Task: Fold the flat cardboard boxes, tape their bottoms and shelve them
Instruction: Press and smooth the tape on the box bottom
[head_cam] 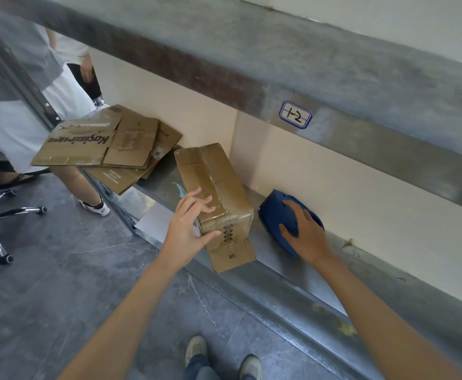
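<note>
My wearer's shoes stand on the grey floor as both arms reach to the metal shelf. The left grip holds the near corner of the folded box, fingers over its top and thumb on its end. The right grip curls round the blue tape dispenser, which rests just beside the box on the same shelf. Clear tape runs along the box's upturned seam, so I judge the bottom-taping step in hand or nearly done. Next I would need the dispenser lifted to the seam, or the box turned and pushed back. Its inside is hidden from me. Flat boxes lie stacked to the left, overhanging the shelf
</note>
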A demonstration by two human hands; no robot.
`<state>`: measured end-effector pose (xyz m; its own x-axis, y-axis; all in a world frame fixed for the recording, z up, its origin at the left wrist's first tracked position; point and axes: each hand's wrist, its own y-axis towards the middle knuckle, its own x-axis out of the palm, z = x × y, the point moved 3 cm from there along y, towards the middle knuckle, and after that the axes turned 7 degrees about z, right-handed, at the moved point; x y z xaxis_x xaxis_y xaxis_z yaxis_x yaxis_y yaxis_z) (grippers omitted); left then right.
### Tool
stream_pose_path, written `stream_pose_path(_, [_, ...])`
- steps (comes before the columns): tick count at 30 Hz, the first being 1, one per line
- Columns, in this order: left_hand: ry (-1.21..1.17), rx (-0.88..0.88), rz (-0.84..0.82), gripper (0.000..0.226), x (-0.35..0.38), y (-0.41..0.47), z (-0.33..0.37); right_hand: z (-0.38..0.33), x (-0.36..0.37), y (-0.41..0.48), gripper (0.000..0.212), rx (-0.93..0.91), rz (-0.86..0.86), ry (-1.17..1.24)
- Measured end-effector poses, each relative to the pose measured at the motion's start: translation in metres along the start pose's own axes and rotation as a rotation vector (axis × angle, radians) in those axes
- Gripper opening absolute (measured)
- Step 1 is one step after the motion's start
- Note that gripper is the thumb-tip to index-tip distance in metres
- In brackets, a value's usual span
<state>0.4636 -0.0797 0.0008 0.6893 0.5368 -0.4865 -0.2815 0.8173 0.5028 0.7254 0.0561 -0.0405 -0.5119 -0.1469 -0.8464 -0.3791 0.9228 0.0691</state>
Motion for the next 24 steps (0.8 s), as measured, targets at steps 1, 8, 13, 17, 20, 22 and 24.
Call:
stream_pose_path(1, [-0.003,-0.002,0.000,0.045,0.000,0.000,0.000,-0.001,0.000,-0.001,0.056,-0.003,0.020,0.008])
stream_pose_path(8, [-0.014,-0.008,-0.003,0.046,-0.001,0.000,0.001,-0.001,-0.008,-0.006,0.050,-0.030,0.103,-0.036])
stream_pose_path(13, [-0.021,-0.006,0.003,0.046,-0.001,0.000,0.001,-0.014,-0.027,-0.008,0.052,-0.063,0.194,-0.006])
stream_pose_path(17, [-0.018,-0.010,0.002,0.046,-0.001,0.000,0.000,-0.048,-0.033,0.003,0.052,-0.124,0.021,0.245])
stream_pose_path(20, [-0.021,-0.010,0.003,0.045,-0.002,0.001,0.000,-0.073,-0.031,0.006,0.062,-0.125,-0.209,0.429])
stream_pose_path(22, [-0.025,-0.015,0.004,0.045,-0.002,0.000,0.000,-0.084,-0.030,0.008,0.064,-0.148,-0.312,0.475])
stream_pose_path(24, [-0.022,-0.012,0.005,0.045,-0.001,0.000,-0.001,-0.088,-0.028,0.010,0.061,-0.133,-0.338,0.521])
